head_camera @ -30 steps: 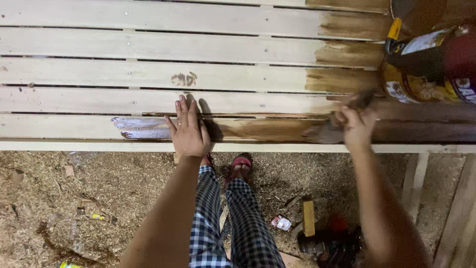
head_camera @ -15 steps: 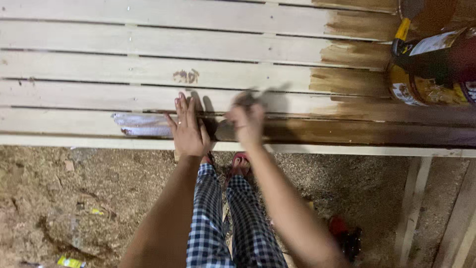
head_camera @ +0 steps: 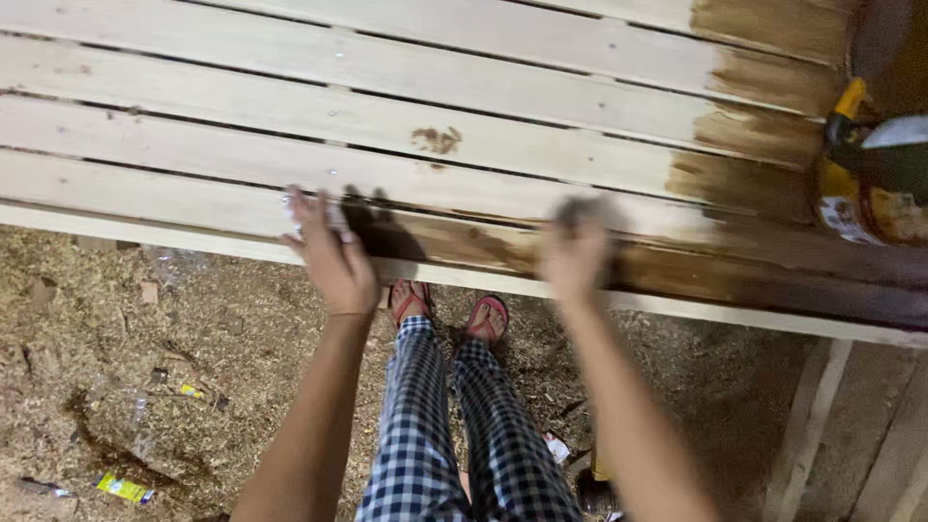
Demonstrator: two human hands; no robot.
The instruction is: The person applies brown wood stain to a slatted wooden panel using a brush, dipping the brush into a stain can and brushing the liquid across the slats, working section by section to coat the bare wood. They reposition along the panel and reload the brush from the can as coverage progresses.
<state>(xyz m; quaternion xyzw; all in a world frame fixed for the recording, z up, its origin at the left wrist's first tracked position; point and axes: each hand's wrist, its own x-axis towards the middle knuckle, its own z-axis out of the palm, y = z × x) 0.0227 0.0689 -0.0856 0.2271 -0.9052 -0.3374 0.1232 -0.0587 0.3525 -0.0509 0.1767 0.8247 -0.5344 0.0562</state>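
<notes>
Head view looks down on a slatted wooden bench (head_camera: 387, 135), where the left hand (head_camera: 333, 256) lies flat at about 9 o'clock from centre, fingers together and pressed on the front slat (head_camera: 145, 188). At about 3 o'clock from it the right hand (head_camera: 572, 253) is blurred over the same slat's wet brown stain (head_camera: 483, 246); whether it grips anything I cannot tell. A stain can (head_camera: 870, 188) stands at 2 o'clock on the darkened boards
</notes>
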